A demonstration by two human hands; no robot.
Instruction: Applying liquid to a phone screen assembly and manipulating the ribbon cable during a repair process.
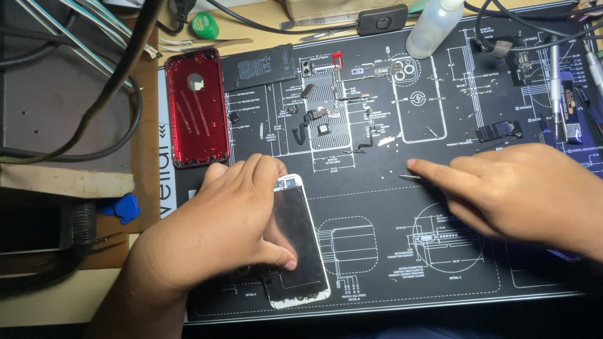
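Observation:
My left hand (223,229) rests on a white phone screen panel (300,245) lying on a black repair mat (377,276); fingers hold its top edge and the thumb presses its face. My right hand (515,191) sits to the right on the mat and grips thin metal tweezers (409,177), whose tip points left towards small screws. A red phone rear shell (198,108) lies at the mat's upper left. Beside it are a black battery (267,66) and several small phone parts (326,119) spread over the printed diagrams.
A clear squeeze bottle (433,28) and a black switch block (382,20) stand at the back. Screwdrivers (556,88) lie at the right edge. A green round tin (205,26), a blue pick (124,207) and black cables (119,69) sit on the left.

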